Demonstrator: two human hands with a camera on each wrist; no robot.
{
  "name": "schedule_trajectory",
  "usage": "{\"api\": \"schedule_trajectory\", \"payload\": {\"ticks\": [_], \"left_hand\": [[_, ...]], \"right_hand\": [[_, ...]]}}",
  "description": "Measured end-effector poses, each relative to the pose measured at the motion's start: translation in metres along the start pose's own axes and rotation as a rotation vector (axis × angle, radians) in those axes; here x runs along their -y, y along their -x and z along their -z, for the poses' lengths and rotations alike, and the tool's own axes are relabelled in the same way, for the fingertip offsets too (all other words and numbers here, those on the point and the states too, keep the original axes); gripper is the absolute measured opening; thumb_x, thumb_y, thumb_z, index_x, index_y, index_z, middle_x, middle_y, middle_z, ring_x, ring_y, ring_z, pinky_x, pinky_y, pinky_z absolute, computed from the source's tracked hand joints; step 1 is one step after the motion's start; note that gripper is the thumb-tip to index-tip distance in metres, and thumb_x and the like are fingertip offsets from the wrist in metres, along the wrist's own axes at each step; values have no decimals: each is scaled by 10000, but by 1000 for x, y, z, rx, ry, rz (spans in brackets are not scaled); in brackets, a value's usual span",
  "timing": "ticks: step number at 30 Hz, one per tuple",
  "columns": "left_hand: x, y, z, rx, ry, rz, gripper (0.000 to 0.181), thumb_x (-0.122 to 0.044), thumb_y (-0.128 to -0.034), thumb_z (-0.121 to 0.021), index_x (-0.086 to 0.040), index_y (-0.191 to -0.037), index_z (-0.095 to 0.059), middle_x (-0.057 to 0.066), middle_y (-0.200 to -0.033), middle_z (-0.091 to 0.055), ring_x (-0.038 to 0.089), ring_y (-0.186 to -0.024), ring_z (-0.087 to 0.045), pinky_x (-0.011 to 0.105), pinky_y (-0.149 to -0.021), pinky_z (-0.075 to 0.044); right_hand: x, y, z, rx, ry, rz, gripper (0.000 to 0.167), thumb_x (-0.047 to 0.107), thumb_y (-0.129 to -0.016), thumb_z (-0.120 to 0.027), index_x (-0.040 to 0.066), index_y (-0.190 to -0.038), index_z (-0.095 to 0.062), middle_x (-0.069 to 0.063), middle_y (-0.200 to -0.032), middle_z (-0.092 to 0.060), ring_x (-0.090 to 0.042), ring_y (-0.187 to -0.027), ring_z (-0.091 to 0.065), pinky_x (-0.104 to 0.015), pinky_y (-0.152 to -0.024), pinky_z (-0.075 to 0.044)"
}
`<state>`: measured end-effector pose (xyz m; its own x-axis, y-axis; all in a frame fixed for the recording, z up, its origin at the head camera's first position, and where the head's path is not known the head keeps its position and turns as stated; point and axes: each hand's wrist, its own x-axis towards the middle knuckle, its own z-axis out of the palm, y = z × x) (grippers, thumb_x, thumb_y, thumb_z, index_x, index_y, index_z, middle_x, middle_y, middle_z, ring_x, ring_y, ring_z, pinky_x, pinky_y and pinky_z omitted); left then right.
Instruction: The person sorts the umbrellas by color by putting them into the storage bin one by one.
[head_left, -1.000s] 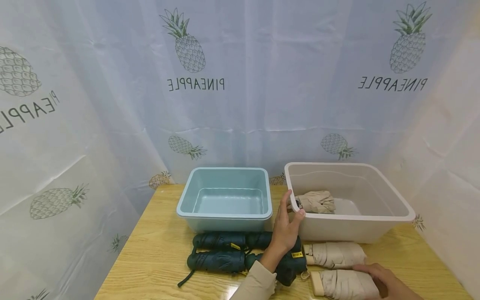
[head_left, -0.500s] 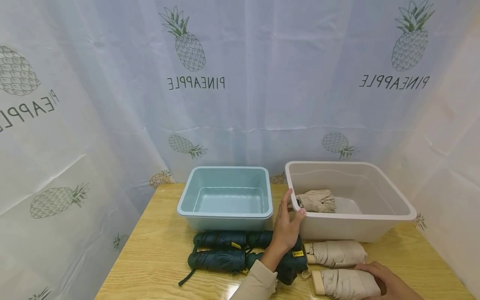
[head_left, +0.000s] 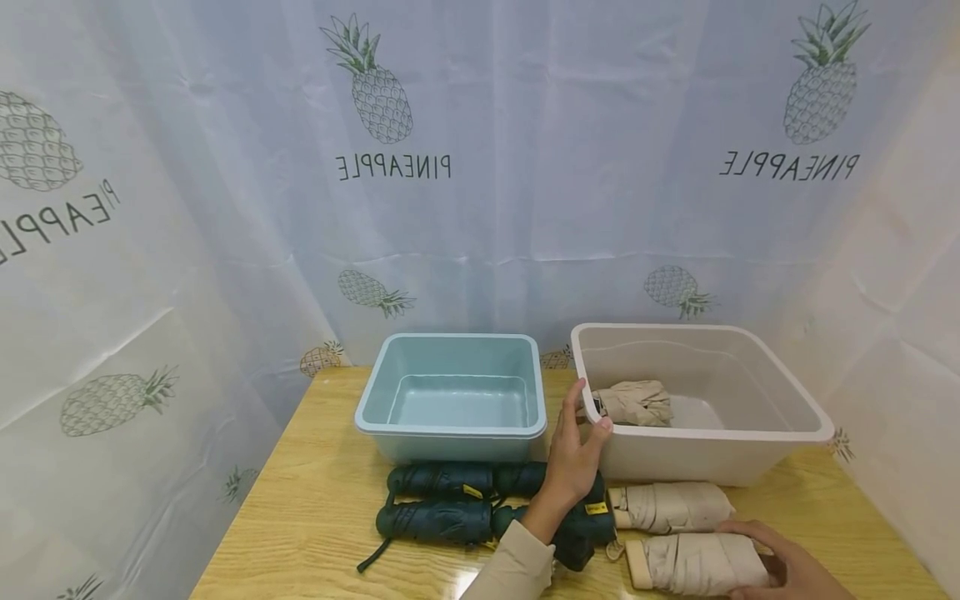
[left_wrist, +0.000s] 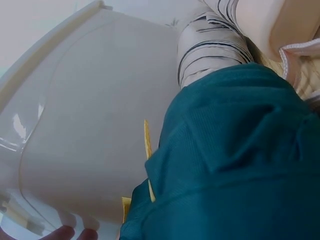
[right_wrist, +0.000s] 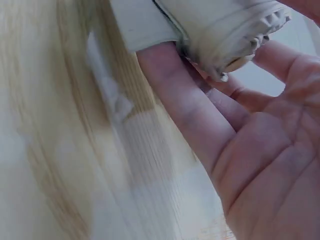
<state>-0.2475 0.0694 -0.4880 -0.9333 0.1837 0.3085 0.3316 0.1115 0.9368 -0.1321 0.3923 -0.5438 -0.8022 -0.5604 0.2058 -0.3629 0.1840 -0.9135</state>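
Note:
My left hand (head_left: 573, 462) grips the near left corner of a large beige plastic bin (head_left: 705, 460), thumb at the front rim. Inside that bin lies a beige folded umbrella (head_left: 641, 403). At the lower right, my right hand (head_left: 798, 567) holds the far end of another beige folded umbrella (head_left: 697, 564), its pale handle pointing left. The right wrist view shows fingers (right_wrist: 187, 102) around this umbrella's end. A third beige umbrella (head_left: 675, 507) lies between it and the bin. Under my left forearm, dark teal folded umbrellas (head_left: 435, 522) are partly hidden; one fills much of the left wrist view.
A light blue plastic bin (head_left: 457, 448) stands left of the beige one on the wooden table (head_left: 300, 517). A pineapple-print curtain (head_left: 510, 208) hangs behind and along both sides. A dark strap (head_left: 372, 555) trails from a teal umbrella toward the front left.
My right hand and the beige umbrella it holds have shifted slightly right and away from the table's front. My left hand keeps its place on the bin's corner.

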Motion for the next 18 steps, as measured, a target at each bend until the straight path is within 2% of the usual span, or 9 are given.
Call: {"api": "schedule_trajectory", "payload": {"ticks": [4,7,9,14,18], "left_hand": [[0,0,0,-2,-4,-5,662,-495,-1003,-497,-454,-1593,-202,-25,-1502,-482,180,-1304,-531,451,-967,-491],[0,0,0,-2,-6,-5,662,-497,-1001,-496,-455,-1593,-202,-13,-1503,-488,179,-1306,-531,451,-968,-490],[0,0,0,-2,-5,-7,664,-494,-1001,-496,-448,-1595,-203,9,-1507,-492,183,-1305,-531,449,-967,-489],[0,0,0,-1,-5,-7,671,-491,-999,-497,-435,-1600,-203,9,-1506,-491,185,-1296,-535,432,-957,-493],[0,0,0,3,-4,-8,672,-491,-1004,-494,-430,-1604,-196,-1,-1516,-477,187,-1307,-528,424,-957,-496]], "right_hand": [[8,1,2,16,-167,-116,686,-166,-946,-538,125,-1549,-392,294,-1393,-491,-103,-1020,-693,-348,-766,-613],[11,1,4,45,-302,-154,680,-151,-974,-486,191,-1554,-389,270,-1394,-514,-198,-989,-729,-397,-787,-620],[12,0,5,67,-359,-151,681,-154,-981,-463,193,-1560,-376,229,-1397,-535,-208,-1006,-729,-407,-806,-620],[15,-1,7,100,-421,-132,666,-164,-992,-403,150,-1575,-338,230,-1452,-499,-227,-993,-733,-419,-801,-620],[19,-2,7,88,-415,-169,639,-145,-999,-399,166,-1556,-370,287,-1452,-470,-238,-998,-728,-423,-806,-619]]}}
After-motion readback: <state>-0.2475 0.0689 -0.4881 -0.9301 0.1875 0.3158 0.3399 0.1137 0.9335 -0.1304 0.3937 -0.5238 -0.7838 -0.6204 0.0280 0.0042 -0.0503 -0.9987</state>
